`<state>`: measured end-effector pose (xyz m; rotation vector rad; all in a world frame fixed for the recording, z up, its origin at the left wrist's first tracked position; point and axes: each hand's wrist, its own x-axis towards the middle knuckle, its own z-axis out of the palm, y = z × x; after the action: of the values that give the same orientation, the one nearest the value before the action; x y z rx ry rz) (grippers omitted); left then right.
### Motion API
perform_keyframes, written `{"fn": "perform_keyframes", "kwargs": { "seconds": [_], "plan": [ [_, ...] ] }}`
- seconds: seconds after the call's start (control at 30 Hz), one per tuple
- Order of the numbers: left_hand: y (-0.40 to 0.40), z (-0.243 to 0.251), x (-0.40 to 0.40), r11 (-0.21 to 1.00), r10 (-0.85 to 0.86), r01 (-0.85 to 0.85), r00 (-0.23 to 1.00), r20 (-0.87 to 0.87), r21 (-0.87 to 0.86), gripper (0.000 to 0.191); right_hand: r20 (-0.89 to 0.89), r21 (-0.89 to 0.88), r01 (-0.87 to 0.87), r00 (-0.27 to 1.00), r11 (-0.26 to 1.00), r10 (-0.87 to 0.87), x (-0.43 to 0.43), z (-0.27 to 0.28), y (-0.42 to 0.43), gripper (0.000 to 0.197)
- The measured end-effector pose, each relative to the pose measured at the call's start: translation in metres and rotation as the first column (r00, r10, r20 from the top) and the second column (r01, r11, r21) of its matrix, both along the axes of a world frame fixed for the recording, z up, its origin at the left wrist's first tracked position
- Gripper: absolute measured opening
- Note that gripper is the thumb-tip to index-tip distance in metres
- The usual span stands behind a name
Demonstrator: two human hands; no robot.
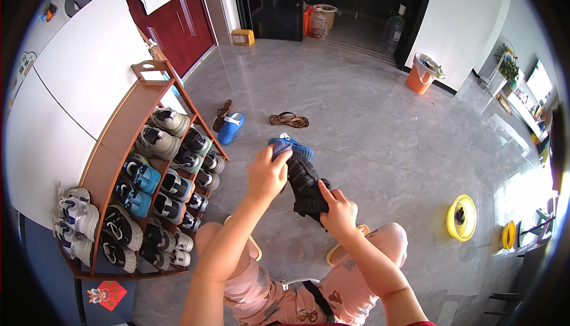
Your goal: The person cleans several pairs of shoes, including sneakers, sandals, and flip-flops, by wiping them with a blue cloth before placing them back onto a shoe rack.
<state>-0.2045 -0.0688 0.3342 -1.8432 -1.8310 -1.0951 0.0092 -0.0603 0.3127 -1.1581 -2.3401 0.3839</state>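
Observation:
My right hand [339,212] grips a black strapped sandal [306,181] by its near end, above the floor between my knees. A bluish-purple cloth [281,149] is bunched in my left hand [268,170], pressed to the sandal's far end. Just beyond, a blue clog [303,150] lies on the floor, partly hidden by the cloth and the sandal. A second blue clog [230,129] with a white strap rests farther left, beside a leopard-print flip-flop [221,114]. Another leopard-print flip-flop [289,120] lies past the sandal.
On my left stands a wooden shoe rack [119,123] filled with several pairs of sneakers [167,190]. A yellow basin [462,232] holding something dark sits on the floor to my right. Farther off are an orange trash bin [419,79], a yellow box [242,37] and water bottles [319,24].

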Motion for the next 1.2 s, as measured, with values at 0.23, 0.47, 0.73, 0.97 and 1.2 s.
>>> {"fn": "perform_keyframes", "kwargs": {
  "seconds": [0.23, 0.47, 0.73, 0.97, 1.2],
  "plan": [
    [-0.013, -0.014, 0.042, 0.878, -0.447, 0.442, 0.895, 0.017, -0.184, 0.031, 0.123, -0.047, -0.017, 0.992, 0.999, 0.023, 0.001, -0.021, 0.006, 0.069],
    [-0.002, 0.001, -0.003, 0.990, -0.133, 0.139, 0.978, 0.160, -0.025, 0.039, -0.019, -0.171, 0.039, 0.999, 0.984, -0.043, 0.000, -0.014, 0.008, 0.062],
    [-0.026, -0.005, 0.033, 0.848, -0.503, 0.530, 0.814, 0.291, -0.016, 0.041, -0.148, -0.450, 0.067, 0.978, 0.891, -0.148, -0.002, -0.014, 0.008, 0.054],
    [-0.019, -0.013, 0.021, 0.965, -0.264, 0.258, 0.946, 0.188, 0.055, 0.041, -0.618, -0.671, -0.292, 0.727, 0.682, -0.298, -0.007, -0.028, 0.015, 0.043],
    [-0.026, 0.001, 0.013, 0.925, -0.378, 0.377, 0.898, 0.223, 0.049, 0.046, -0.576, -0.797, -0.333, 0.670, 0.504, -0.468, -0.006, -0.015, 0.015, 0.041]
  ]
}}
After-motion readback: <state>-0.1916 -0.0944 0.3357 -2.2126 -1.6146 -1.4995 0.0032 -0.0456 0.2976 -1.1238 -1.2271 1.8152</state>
